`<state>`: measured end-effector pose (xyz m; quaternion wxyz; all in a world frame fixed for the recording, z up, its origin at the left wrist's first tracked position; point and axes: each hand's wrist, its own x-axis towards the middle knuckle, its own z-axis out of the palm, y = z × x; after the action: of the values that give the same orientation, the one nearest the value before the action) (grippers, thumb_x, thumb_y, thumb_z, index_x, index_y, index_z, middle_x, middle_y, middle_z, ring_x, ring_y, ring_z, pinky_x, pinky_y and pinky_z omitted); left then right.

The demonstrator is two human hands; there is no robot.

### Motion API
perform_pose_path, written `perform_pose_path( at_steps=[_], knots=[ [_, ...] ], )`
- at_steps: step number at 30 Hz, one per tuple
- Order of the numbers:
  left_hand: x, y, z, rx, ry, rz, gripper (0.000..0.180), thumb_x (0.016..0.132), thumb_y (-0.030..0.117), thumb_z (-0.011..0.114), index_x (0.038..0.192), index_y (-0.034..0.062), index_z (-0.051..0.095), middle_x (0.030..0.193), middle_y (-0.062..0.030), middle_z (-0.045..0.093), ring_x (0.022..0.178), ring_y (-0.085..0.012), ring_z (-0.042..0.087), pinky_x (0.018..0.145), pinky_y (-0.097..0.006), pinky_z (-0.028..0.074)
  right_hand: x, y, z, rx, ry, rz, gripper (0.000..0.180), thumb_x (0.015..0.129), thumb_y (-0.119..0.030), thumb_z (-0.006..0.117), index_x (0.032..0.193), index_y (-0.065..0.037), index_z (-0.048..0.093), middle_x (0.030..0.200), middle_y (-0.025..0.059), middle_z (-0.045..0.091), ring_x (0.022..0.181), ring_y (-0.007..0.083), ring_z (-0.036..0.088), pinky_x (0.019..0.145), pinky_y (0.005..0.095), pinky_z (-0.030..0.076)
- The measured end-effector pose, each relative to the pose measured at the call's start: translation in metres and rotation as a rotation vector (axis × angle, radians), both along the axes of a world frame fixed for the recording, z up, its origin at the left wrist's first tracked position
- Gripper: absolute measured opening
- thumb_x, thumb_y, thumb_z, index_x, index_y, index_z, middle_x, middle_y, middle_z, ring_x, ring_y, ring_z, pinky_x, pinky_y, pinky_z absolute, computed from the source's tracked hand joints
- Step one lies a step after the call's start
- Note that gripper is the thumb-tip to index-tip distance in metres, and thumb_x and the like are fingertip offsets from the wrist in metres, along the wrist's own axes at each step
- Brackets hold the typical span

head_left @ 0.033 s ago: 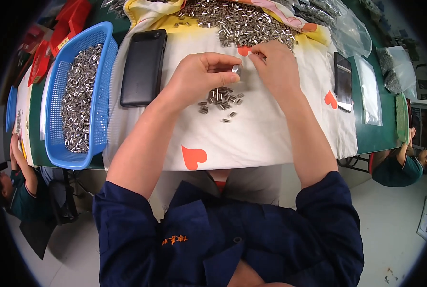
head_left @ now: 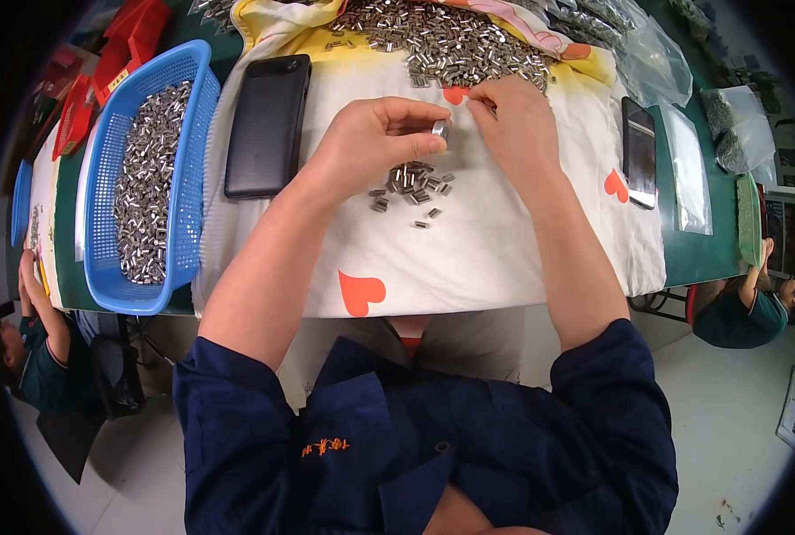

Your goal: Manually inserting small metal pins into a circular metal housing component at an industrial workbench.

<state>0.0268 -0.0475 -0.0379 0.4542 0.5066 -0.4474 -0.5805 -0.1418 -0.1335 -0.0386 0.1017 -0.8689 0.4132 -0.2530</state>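
Between the thumb and fingers of my left hand (head_left: 362, 143) is a short silver metal ring or cylinder (head_left: 440, 130). My right hand (head_left: 518, 125) is pinched closed a little to the right of it, fingertips near the front edge of the big heap. What those fingers hold, if anything, I cannot make out. Below my left fingertips lies a small pile of short metal cylinders (head_left: 413, 183), with a few strewn loose around it. The large heap of similar cylinders (head_left: 469, 53) spreads across the far side of the white cloth (head_left: 478, 259).
A blue basket (head_left: 203, 134) filled with metal cylinders stands at the left. Next to it lies a black wallet-like case (head_left: 268, 125). A phone (head_left: 638, 152) and clear plastic bags (head_left: 685, 169) are at the right. Red bins (head_left: 130, 45) sit far left. Other people work at both sides.
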Motion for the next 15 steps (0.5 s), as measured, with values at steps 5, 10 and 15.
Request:
perform_pose_path(
  at_steps=[5, 10, 15],
  knots=[
    [0.001, 0.001, 0.001, -0.008, 0.016, 0.008, 0.029, 0.077, -0.001, 0.06, 0.105, -0.0014, 0.057, 0.093, -0.005, 0.061, 0.082, -0.0095, 0.059, 0.075, -0.021, 0.047, -0.001, 0.002, 0.002, 0.114, 0.023, 0.005, 0.013, 0.074, -0.01, 0.057, 0.083, -0.004, 0.063, 0.082, 0.0105, 0.06, 0.078, 0.0259, 0.056, 0.069, 0.0343, 0.044],
    [0.0, 0.0, 0.002, -0.033, 0.015, 0.021, 0.03, 0.077, 0.0, 0.06, 0.106, -0.0005, 0.056, 0.094, -0.0047, 0.061, 0.081, -0.0086, 0.058, 0.075, -0.02, 0.047, -0.001, 0.003, 0.004, -0.018, 0.1, 0.076, 0.014, 0.072, -0.007, 0.055, 0.083, -0.003, 0.062, 0.085, 0.0114, 0.06, 0.079, 0.028, 0.056, 0.071, 0.0351, 0.044],
    [0.001, 0.0, 0.0, 0.005, 0.09, 0.078, 0.03, 0.076, 0.002, 0.061, 0.106, -0.0013, 0.056, 0.091, -0.0052, 0.062, 0.08, -0.0081, 0.058, 0.072, -0.02, 0.047, 0.002, 0.017, 0.012, 0.222, -0.259, 0.113, 0.012, 0.072, -0.005, 0.054, 0.08, -0.003, 0.062, 0.073, 0.0067, 0.06, 0.069, 0.0185, 0.055, 0.066, 0.029, 0.044]
  ],
)
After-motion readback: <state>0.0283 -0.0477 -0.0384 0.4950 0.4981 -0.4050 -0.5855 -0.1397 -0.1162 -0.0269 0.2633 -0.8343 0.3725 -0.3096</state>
